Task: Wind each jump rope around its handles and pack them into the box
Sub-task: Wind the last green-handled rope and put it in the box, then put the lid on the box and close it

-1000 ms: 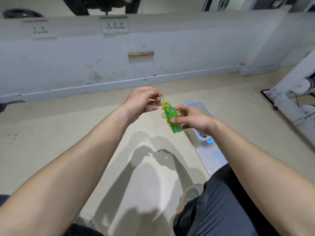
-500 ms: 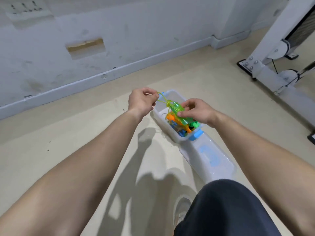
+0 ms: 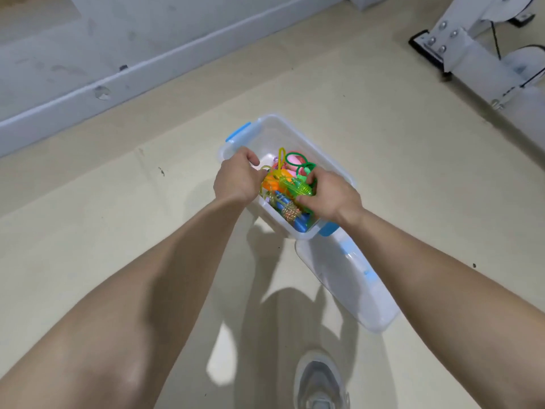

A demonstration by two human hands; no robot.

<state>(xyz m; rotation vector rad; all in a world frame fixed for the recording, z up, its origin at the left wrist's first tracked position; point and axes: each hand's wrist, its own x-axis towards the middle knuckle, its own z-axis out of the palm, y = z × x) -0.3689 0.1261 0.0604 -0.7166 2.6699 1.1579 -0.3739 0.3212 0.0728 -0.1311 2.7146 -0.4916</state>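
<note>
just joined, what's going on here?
A person is lowering a wound green jump rope into a clear box on the floor. The right hand grips the handles; the left hand holds the cord's loose loop. Other coloured ropes already lie inside. The lid lies on the floor beside the box.

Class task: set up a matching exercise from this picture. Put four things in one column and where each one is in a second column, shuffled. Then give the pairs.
Things
1. lid
2. green jump rope
3. shoe
4. box

Places
A. at the bottom edge of the picture
B. open on the floor, coloured ropes inside
C. gripped in the right hand, over the box
D. flat on the floor by the box's near end

Pairs: 1-D, 2-C, 3-A, 4-B
</note>
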